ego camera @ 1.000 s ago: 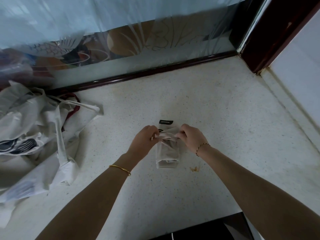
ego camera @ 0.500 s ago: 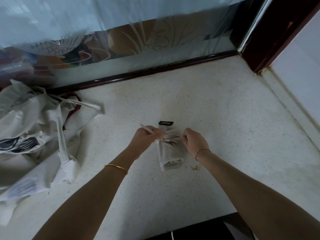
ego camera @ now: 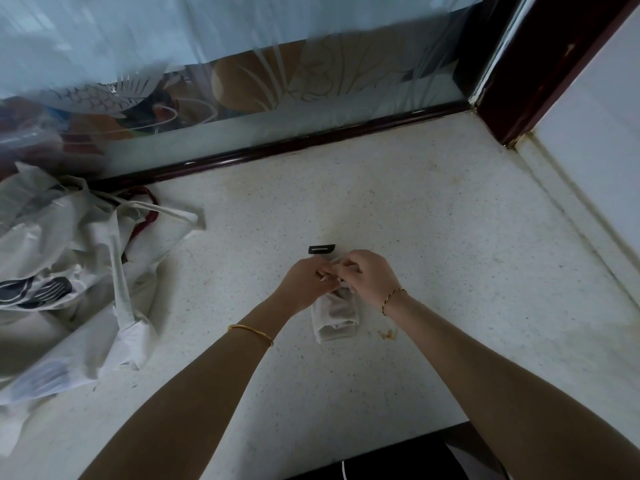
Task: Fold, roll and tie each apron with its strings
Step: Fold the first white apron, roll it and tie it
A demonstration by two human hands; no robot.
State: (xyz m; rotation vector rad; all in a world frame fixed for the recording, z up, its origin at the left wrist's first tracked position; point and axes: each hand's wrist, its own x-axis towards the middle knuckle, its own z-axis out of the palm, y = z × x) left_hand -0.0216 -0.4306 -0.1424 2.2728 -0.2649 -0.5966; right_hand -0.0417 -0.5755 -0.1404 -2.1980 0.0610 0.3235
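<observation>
Tying is the step in hand, as I read it. The rolled apron (ego camera: 337, 317) lies on the speckled desk (ego camera: 433, 237) as a short, tight bundle, so its folding and rolling look finished. What is left for it is closing the knot.

Both hands meet over the far end of the bundle. The left hand (ego camera: 306, 284) has its fingers curled and pinches a pale string (ego camera: 333, 261). The right hand (ego camera: 369, 277) comes in from the other side, fingers curled too, pinching the same string where the 2 hands touch. Whether the knot is half made or nearly tight I cannot tell, because the knuckles hide it.

The near end of the roll sticks out toward the person from under the hands, resting on the desk between the 2 wrists. Just beyond the hands a small black tag (ego camera: 322, 249) shows. It may belong to the apron, though I cannot be sure.

Off to the left, well apart from the roll, a heap of loose pale aprons (ego camera: 69, 265) lies crumpled near the base of the glass panel (ego camera: 311, 81), strings trailing and a dark red strap (ego camera: 145, 216) among them. None of those looks folded, so 1 apron is nearly done and most of the job seems to lie ahead. A small brownish stain (ego camera: 387, 335) marks the desk just right of the roll.
</observation>
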